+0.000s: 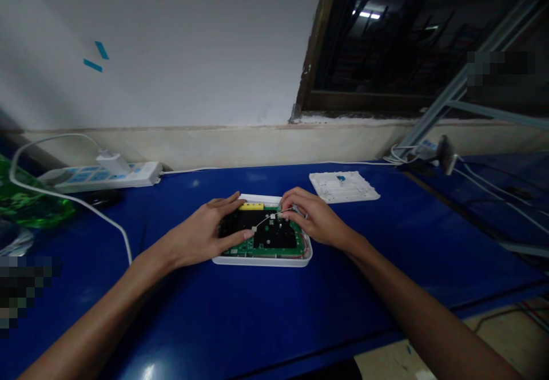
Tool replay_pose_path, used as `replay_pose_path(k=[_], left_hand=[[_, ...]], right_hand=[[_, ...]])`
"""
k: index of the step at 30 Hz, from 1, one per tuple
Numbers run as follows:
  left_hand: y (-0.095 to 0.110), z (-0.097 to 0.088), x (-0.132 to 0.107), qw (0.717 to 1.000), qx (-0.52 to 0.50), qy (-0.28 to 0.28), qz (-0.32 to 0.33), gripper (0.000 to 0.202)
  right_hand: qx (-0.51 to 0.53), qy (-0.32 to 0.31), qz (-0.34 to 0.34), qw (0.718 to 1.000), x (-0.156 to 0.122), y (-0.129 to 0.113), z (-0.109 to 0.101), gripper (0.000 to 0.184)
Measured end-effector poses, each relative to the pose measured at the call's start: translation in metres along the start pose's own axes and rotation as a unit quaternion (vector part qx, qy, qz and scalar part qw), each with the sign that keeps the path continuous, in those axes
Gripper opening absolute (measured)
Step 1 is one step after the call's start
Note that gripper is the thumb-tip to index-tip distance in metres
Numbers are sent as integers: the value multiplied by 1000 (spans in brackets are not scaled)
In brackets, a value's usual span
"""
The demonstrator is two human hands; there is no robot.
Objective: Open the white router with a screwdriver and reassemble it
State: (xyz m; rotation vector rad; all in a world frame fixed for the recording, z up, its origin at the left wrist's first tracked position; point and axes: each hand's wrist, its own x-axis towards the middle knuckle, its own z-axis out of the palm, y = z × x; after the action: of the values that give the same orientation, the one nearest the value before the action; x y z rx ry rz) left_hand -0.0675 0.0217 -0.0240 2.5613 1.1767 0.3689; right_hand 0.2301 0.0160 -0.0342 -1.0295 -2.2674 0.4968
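Note:
A green circuit board [266, 248] with a black shielded area lies in a shallow white plastic housing [261, 261], and a yellow connector block [251, 206] sits near its far edge. A thin white cable [272, 215] with small white connectors stretches across the board. My left hand [201, 231] lies over the board's left side, its thumb tip on the cable's near end. The fingertips of my right hand [311, 217] pinch the cable's far end at the board's right side. Part of the board is hidden under both hands.
A white plastic cover panel [343, 187] with a blue part lies beyond my right hand on the blue table [171, 305]. A power strip [98, 177] with a white charger sits at the back left, and a green bag [26, 197] lies at far left.

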Motion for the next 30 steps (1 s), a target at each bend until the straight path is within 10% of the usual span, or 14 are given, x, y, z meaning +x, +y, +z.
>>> replay_pose_path(k=[6,30], left_hand=[[-4,1,-11,998,-11,-55,18,133],[5,18,-8,1000,14,18,19,126]], right_hand=[[-43,15,6,999,0,0,-1,7],[-74,3,14,997,-6,9,-12,9]])
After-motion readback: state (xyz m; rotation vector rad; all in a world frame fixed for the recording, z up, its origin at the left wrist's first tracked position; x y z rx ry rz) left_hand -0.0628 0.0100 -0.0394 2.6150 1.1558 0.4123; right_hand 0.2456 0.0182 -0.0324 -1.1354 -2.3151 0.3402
